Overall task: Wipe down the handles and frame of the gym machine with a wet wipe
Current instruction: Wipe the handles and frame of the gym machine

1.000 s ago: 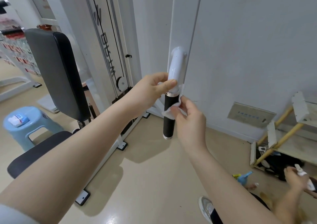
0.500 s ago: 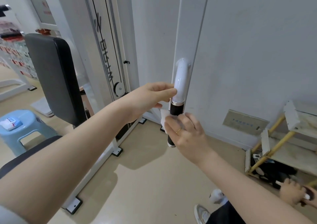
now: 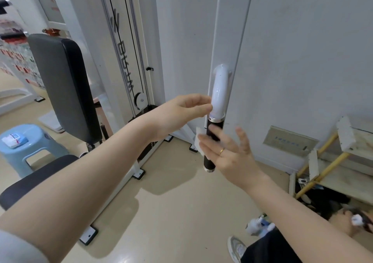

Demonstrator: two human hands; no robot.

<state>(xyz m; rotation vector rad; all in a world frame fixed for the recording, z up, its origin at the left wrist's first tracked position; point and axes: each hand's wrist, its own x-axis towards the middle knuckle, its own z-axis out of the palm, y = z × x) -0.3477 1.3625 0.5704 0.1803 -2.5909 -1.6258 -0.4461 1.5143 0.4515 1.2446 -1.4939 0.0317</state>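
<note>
The machine's handle hangs from a white frame upright [image 3: 228, 30]. It has a white curved tube [image 3: 220, 93] above and a black grip [image 3: 209, 162] below. My left hand [image 3: 181, 111] reaches in from the left, its closed fingertips against the lower end of the white tube. My right hand [image 3: 232, 153] lies over the black grip with its back to me and its fingers spread. A white wet wipe [image 3: 198, 143] shows under its first fingers, pressed to the left side of the grip. Most of the wipe is hidden.
A black back pad [image 3: 60, 81] and seat [image 3: 30, 180] stand at left, by the cable column [image 3: 125, 51]. A blue stool [image 3: 30, 141] carries a wipe pack [image 3: 14, 139]. At right is a wooden rack [image 3: 343, 162]. Another person's hand [image 3: 351, 220], a spray bottle [image 3: 258, 224] and a shoe [image 3: 236, 246] are low right.
My right hand has slid down the black grip and opened its fingers, from a closed wrap around the wipe and grip. My left hand stays at the white tube.
</note>
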